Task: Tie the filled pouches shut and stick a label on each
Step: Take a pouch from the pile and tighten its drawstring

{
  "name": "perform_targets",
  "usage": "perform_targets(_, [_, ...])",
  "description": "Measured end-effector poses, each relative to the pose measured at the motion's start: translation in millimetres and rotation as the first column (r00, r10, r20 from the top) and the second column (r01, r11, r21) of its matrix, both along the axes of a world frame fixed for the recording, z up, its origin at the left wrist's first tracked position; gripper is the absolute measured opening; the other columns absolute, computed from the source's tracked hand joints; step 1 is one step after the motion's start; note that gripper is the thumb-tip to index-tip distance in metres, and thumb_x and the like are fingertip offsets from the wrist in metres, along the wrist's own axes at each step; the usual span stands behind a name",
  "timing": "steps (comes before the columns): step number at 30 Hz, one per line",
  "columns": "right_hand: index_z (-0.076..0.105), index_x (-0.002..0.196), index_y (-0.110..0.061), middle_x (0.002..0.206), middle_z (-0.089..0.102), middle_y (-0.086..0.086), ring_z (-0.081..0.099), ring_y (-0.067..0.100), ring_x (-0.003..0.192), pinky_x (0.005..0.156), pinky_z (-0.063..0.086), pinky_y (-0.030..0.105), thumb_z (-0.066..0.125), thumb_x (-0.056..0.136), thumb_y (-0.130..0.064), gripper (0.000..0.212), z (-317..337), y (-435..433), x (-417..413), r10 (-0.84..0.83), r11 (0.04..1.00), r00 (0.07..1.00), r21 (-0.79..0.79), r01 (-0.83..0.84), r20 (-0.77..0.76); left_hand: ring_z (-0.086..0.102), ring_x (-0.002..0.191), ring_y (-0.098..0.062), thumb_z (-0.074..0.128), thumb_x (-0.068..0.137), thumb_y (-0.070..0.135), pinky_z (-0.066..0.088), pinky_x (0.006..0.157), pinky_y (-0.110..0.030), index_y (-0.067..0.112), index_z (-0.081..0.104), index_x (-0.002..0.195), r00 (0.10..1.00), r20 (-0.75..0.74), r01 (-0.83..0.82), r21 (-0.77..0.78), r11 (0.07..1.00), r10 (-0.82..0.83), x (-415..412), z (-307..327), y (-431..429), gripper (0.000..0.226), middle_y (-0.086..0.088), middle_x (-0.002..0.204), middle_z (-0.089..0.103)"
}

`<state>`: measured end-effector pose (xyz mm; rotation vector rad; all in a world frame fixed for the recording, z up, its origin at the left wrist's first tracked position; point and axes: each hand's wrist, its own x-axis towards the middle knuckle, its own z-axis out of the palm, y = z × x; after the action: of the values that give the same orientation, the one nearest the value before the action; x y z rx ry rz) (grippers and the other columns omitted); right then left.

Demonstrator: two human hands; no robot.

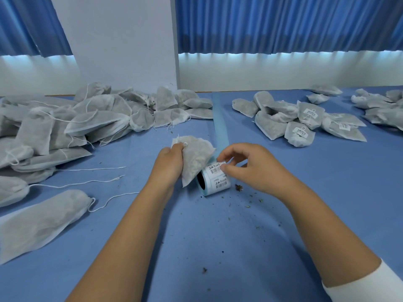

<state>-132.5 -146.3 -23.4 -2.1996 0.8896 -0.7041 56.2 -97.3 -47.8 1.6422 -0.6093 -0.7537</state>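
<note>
Just above the white roll of barcode labels [216,182], the right hand [246,164] pinches 1 white printed label [217,169] between thumb and forefinger. Peeled crookedly, it could curl and stick to itself. Left of the roll, the left hand [169,164] grips a grey mesh filled pouch [194,158] by its neck. Labelled pouches [301,120] lie beyond the roll, rightward.

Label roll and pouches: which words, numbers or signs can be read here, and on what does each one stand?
Top label on the label roll, pinched by the right hand: characters over a barcode, too blurred to read.
Lower label on the roll: the same, unreadable.
Labels on pouches in the right pile: too small to read.
Pouch held by the left hand: no text shows.
</note>
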Motion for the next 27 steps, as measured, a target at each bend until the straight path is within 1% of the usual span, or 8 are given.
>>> perform_targets(3, [0.071, 0.105, -0.026, 0.098, 0.063, -0.012, 0.059, -0.003, 0.084, 0.071, 0.043, 0.006, 0.07, 0.086, -0.016, 0.022, -0.9, -1.3, 0.9, -0.011, 0.999, 1.0, -0.046, 0.01, -0.027, 0.059, 0.084, -0.023, 0.048, 0.098, 0.037, 0.044, 0.074, -0.033, 0.006, 0.062, 0.109, 1.0, 0.017, 0.012, -0.024, 1.0, -0.011, 0.2, 0.5, 0.7, 0.036, -0.008, 0.097, 0.065])
perform_targets(6, [0.072, 0.103, -0.025, 0.097, 0.065, -0.013, 0.058, -0.006, 0.083, 0.07, 0.042, 0.005, 0.072, 0.084, -0.017, 0.02, -1.0, -1.8, 0.5, -0.017, 0.996, 0.999, -0.083, 0.014, -0.037, 0.06, 0.084, -0.022, 0.048, 0.099, 0.037, 0.045, 0.073, -0.034, 0.009, 0.062, 0.104, 1.0, 0.019, 0.008, -0.033, 0.999, -0.008, 0.1, 1.8, 1.1, 0.032, -0.007, 0.095, 0.066])
perform_targets(11, [0.075, 0.102, -0.025, 0.099, 0.062, -0.012, 0.059, -0.001, 0.085, 0.074, 0.048, 0.01, 0.075, 0.083, -0.019, 0.02, -0.1, 0.9, 0.9, -0.044, 0.984, 0.999, -0.174, 0.043, -0.005, 0.057, 0.083, -0.022, 0.048, 0.098, 0.036, 0.043, 0.075, -0.033, 0.006, 0.062, 0.106, 1.0, 0.001, 0.014, -0.019, 1.0, -0.014, 1.1, 1.1, 0.8, 0.034, -0.006, 0.093, 0.063])
perform_targets(16, [0.076, 0.104, -0.022, 0.095, 0.067, -0.011, 0.057, -0.007, 0.075, 0.078, 0.047, 0.013, 0.073, 0.085, -0.02, 0.019, -0.3, 5.0, 1.7, -0.052, 0.957, 0.999, -0.286, 0.048, -0.007, 0.059, 0.089, -0.024, 0.049, 0.098, 0.036, 0.046, 0.08, -0.036, 0.005, 0.061, 0.112, 1.0, -0.011, 0.007, 0.0, 1.0, -0.007, 2.6, -0.1, -0.1, 0.037, -0.009, 0.1, 0.064])
perform_targets(20, [0.078, 0.095, -0.022, 0.093, 0.071, -0.008, 0.062, 0.004, 0.081, 0.081, 0.05, 0.026, 0.071, 0.086, -0.019, 0.012, 0.2, 6.9, 2.1, -0.053, 0.946, 0.998, -0.322, 0.042, -0.025, 0.058, 0.088, -0.024, 0.05, 0.098, 0.036, 0.046, 0.078, -0.036, 0.006, 0.06, 0.11, 1.0, -0.012, 0.012, 0.007, 1.0, -0.012, 3.5, -1.2, -0.6, 0.034, -0.008, 0.099, 0.062])
perform_targets(22, [0.076, 0.098, -0.023, 0.092, 0.069, -0.01, 0.062, 0.005, 0.082, 0.081, 0.05, 0.026, 0.07, 0.086, -0.019, 0.014, -0.2, 7.0, 2.1, -0.055, 0.945, 0.998, -0.324, 0.042, -0.031, 0.058, 0.087, -0.024, 0.049, 0.098, 0.036, 0.045, 0.077, -0.035, 0.005, 0.061, 0.11, 1.0, -0.016, 0.007, 0.005, 1.0, -0.007, 3.4, -1.1, -0.6, 0.035, -0.008, 0.097, 0.062])
perform_targets(25, [0.073, 0.112, -0.023, 0.096, 0.066, -0.011, 0.06, 0.005, 0.084, 0.082, 0.05, 0.025, 0.068, 0.087, -0.02, 0.025, -0.5, 6.2, 2.0, -0.048, 0.952, 0.997, -0.306, 0.029, -0.055, 0.059, 0.076, -0.018, 0.049, 0.099, 0.033, 0.046, 0.066, -0.029, 0.007, 0.063, 0.1, 1.0, -0.02, 0.009, -0.015, 1.0, -0.009, 2.5, 0.1, -0.4, 0.03, -0.005, 0.087, 0.064])
perform_targets(27, [0.075, 0.108, -0.021, 0.097, 0.066, -0.009, 0.06, 0.006, 0.085, 0.082, 0.049, 0.026, 0.068, 0.088, -0.02, 0.021, -0.7, 5.4, 2.0, -0.044, 0.948, 0.996, -0.319, 0.018, -0.076, 0.059, 0.071, -0.016, 0.049, 0.1, 0.032, 0.044, 0.06, -0.027, 0.009, 0.063, 0.097, 1.0, -0.024, 0.016, -0.018, 1.0, -0.017, 1.1, 1.6, 0.4, 0.028, -0.003, 0.083, 0.064])
